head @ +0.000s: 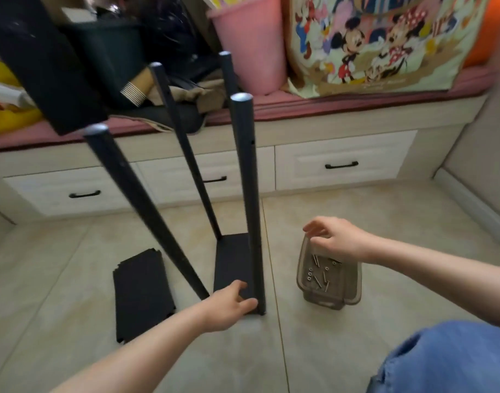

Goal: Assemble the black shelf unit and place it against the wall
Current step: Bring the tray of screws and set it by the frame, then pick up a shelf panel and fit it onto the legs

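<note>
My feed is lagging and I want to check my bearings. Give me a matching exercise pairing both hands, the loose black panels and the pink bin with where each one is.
Things:
1. left hand
2. right hand
3. loose black panels
4. pink bin

Places:
A. on the cushioned bench
B. above the screw tray
C. on the base panel between the poles
D. flat on the floor, left of the poles

Pairs: 1-C, 2-B, 3-D, 4-A

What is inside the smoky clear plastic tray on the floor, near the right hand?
Inside the smoky clear plastic tray lie several loose silver screws and small metal rings. The right hand covers its far end, so that part is hidden.
</note>
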### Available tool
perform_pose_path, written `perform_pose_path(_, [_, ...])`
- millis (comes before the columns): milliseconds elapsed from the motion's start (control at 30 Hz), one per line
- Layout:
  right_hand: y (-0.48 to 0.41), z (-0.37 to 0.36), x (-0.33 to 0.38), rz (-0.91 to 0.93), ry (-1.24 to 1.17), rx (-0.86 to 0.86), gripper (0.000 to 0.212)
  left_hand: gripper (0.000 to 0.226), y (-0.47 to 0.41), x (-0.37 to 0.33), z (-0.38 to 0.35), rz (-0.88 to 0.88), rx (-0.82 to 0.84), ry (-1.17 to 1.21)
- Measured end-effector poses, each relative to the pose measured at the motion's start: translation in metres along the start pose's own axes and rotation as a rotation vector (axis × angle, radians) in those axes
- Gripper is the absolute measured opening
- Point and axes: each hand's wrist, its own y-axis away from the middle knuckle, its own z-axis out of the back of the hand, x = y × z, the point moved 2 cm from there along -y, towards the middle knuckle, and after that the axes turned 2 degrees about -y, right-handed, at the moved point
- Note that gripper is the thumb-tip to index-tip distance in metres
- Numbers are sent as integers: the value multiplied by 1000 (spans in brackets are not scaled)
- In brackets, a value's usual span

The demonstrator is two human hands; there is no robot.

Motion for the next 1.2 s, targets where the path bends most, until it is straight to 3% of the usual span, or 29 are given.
perform_pose_path(100, [6, 4, 46, 75, -10, 52, 30, 55, 40, 18, 30, 11, -63, -123])
perform_pose_path(267, [18, 6, 102, 117, -50, 93, 35, 28, 92, 44, 80, 55, -309, -270])
perform_pose_path(467, [25, 1, 119, 75, -122, 15, 50, 36, 110, 48, 120, 16, -536, -26])
perform_pose_path(667, [21, -4, 131, 68, -219, -100, 39, 33, 105, 27, 123, -113, -658, 173])
perform_pose_path(900, [23, -16, 133, 155, -269, -262, 23, 29, 87, 23, 115, -178, -692, 297])
perform_pose_path(1200, [30, -11, 128, 202, -361, -261, 33, 14, 74, 14, 125, -221, -756, 362])
